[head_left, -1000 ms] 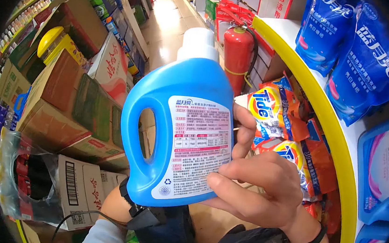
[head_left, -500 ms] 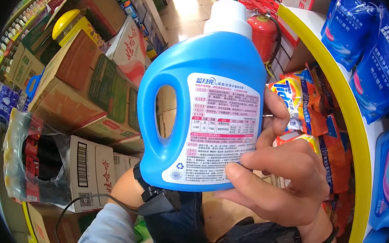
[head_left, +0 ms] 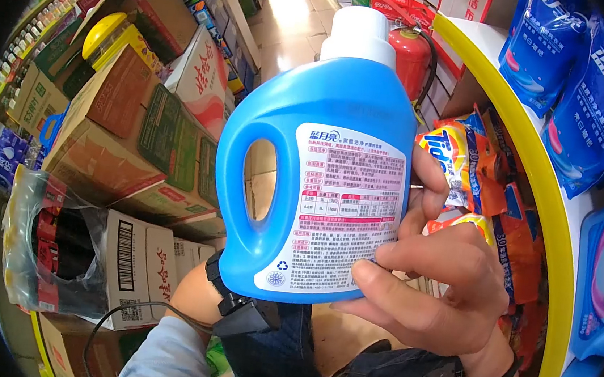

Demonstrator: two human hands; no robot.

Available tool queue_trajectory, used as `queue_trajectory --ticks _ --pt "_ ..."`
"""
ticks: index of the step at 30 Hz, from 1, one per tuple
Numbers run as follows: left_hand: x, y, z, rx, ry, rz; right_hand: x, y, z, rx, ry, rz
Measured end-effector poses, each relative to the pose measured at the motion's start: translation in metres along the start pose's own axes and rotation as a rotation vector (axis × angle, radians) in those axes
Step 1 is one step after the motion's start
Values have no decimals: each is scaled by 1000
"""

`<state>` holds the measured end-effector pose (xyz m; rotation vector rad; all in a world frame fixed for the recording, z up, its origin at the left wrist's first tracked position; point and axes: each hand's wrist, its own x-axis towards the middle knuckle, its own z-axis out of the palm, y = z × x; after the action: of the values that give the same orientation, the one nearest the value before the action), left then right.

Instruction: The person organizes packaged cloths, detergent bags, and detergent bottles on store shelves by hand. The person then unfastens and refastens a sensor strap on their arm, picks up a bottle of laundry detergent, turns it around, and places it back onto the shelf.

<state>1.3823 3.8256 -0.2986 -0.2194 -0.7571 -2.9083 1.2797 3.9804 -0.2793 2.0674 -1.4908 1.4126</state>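
Note:
A blue laundry detergent bottle [head_left: 347, 95] with a white cap [head_left: 360, 34] is held up, slightly tilted, its printed back label [head_left: 347, 207] facing me. My left forearm [head_left: 197, 291] runs up behind the bottle. My left hand is mostly hidden there; bent fingers [head_left: 430, 175] at the right edge appear to be its fingers around the bottle. In front of the label's lower right corner, my right hand [head_left: 446, 275] is closed, thumb and forefinger pinched together. What lies between those fingertips, if anything, is too small to make out.
Cardboard boxes [head_left: 129, 128] and plastic-wrapped goods [head_left: 60, 245] are stacked at left. On the right, a yellow-edged shelf [head_left: 561, 286] carries blue detergent pouches [head_left: 593, 107]. Orange Tide bags [head_left: 457, 160] hang beneath its edge. A red fire extinguisher [head_left: 408, 57] stands behind the bottle.
The bottle has shifted slightly down and to the right in view. My right hand keeps its pinch at the label's lower corner.

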Motion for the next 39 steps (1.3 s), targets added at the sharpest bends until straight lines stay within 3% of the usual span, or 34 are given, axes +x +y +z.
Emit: queue_trajectory --ticks 8,10,11,12,14,15,16,18,20,21,22,23,25,28,30,32,34,39 --pt "6 -2 -6 42 9 53 0 3 1 19 3 -3" --pt "8 7 4 -89 -27 -73 2 8 -2 52 20 21" --pt "11 6 16 104 130 11 3 12 -5 88 36 48" --pt "17 8 14 102 102 7 1 17 -6 61 35 41" --pt "29 13 -2 69 58 95 -1 30 -7 173 -5 247" --pt "30 16 -10 99 273 110 1 31 -12 198 -91 320" --pt "30 17 -15 2 208 83 1 33 -11 197 -91 303" --pt "39 3 -12 341 579 100 -7 34 1 430 37 544" --pt "47 -3 -12 732 681 246 -7 34 7 514 87 624" --pt "46 -3 -9 977 698 288 -3 33 3 386 20 821" --pt "46 -1 -3 1161 626 278 0 33 -1 248 -45 1013" --pt "47 -4 -5 1186 597 336 -1 36 -1 249 -45 1006" --pt "53 -9 -11 1209 570 397 -8 47 3 907 137 1090" --pt "63 -6 -14 1165 619 275 -17 59 7 1090 235 1054" --pt "68 -8 -14 1460 512 182 -23 64 11 1113 278 1041" --pt "73 -8 -12 1555 521 100 -28 72 15 882 204 1019" --pt "76 -5 -14 1479 440 68 -23 69 9 898 189 1055" --pt "74 0 -7 1299 375 149 -16 67 3 570 105 848"
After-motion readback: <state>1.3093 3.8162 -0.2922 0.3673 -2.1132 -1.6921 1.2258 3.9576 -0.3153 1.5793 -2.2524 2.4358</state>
